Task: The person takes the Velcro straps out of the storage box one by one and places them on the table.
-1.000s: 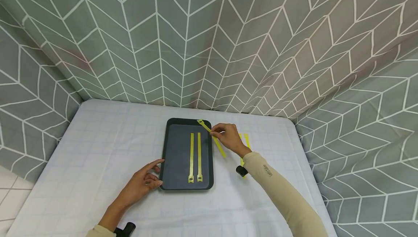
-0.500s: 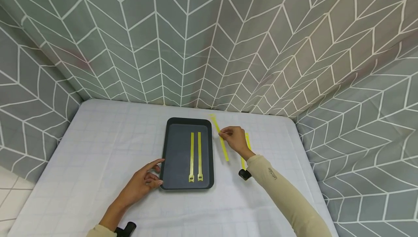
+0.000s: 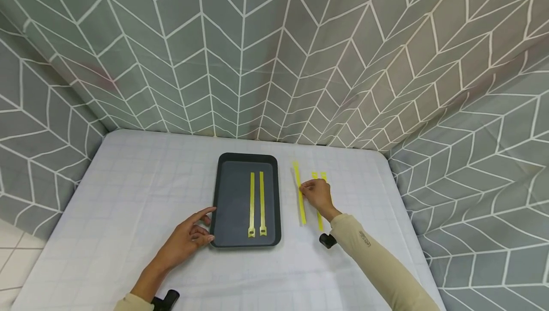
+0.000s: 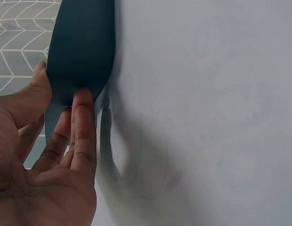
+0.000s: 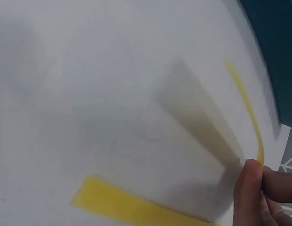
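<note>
My right hand (image 3: 317,193) pinches a yellow strap-type cable tie (image 3: 299,201) near its middle, just right of the tray. In the right wrist view the held cable tie (image 5: 247,106) curves up from the fingertips, with its shadow on the white cloth. Two more yellow cable ties (image 3: 320,220) lie beside and partly under that hand. My left hand (image 3: 182,244) touches the left edge of the dark grey tray (image 3: 216,182) with its fingers and thumb apart. In the left wrist view straight fingers (image 4: 83,136) rest against the tray's outer wall (image 4: 84,37).
Inside the tray two yellow cable ties (image 3: 251,206) lie parallel, slotted heads towards me. A white cloth (image 3: 163,173) covers the table. Patterned grey curtains (image 3: 266,63) stand behind and at both sides. Each wrist wears a black camera (image 3: 328,240).
My right hand has carried the cable tie from over the tray's right rim to the right and towards me, turning it nearly parallel to the tray's side. The left hand stays put.
</note>
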`<state>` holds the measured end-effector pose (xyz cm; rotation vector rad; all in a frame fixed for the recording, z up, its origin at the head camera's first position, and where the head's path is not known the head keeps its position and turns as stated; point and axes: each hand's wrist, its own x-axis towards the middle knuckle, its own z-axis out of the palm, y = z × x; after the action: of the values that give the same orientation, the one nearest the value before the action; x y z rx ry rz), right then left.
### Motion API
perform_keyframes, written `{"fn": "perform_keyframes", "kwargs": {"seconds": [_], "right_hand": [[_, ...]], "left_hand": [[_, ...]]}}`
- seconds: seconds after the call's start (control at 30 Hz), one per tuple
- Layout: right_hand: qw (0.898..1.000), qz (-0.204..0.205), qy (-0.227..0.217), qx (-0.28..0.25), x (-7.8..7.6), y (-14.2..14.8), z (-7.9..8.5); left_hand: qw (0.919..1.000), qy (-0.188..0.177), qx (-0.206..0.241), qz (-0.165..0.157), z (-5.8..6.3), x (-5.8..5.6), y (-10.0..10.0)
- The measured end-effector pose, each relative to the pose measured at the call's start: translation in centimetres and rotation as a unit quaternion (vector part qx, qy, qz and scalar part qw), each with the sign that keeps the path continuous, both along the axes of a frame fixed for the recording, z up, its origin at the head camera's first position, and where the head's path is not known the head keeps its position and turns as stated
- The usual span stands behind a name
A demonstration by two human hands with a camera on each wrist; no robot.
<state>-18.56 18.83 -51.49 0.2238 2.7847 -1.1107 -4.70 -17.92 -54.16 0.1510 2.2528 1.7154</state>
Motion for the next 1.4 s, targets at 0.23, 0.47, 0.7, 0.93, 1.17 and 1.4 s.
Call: {"fn": "perform_keyframes", "kwargs": {"seconds": [0.23, 0.47, 0.7, 0.93, 1.17, 1.4], "right_hand": [[0.999, -0.024, -0.029, 0.009, 0.4, 1.2, -0.5], [0.998, -0.026, -0.035, 0.042, 0.4, 1.8, -0.4], [0.996, 0.005, -0.03, 0.086, 0.3, 1.9, -0.2], [0.993, 0.025, -0.031, 0.112, 0.3, 2.0, -0.1], [0.989, 0.041, -0.026, 0.142, 0.1, 1.9, -0.1], [0.986, 0.052, -0.017, 0.158, 0.1, 1.8, -0.2]], "left_hand": [[1.0, 0.001, 0.002, -0.003, -0.1, 0.0, 0.0], [1.0, 0.002, 0.001, -0.001, 0.0, 0.1, 0.0], [0.9999, 0.011, -0.001, -0.003, -0.1, 0.1, 0.0], [0.9999, 0.01, 0.009, -0.003, -0.1, 0.2, -0.1], [0.9998, 0.014, 0.012, -0.005, 0.0, 0.3, -0.1], [0.9997, 0.012, 0.02, -0.006, -0.1, 0.3, -0.1]]}}
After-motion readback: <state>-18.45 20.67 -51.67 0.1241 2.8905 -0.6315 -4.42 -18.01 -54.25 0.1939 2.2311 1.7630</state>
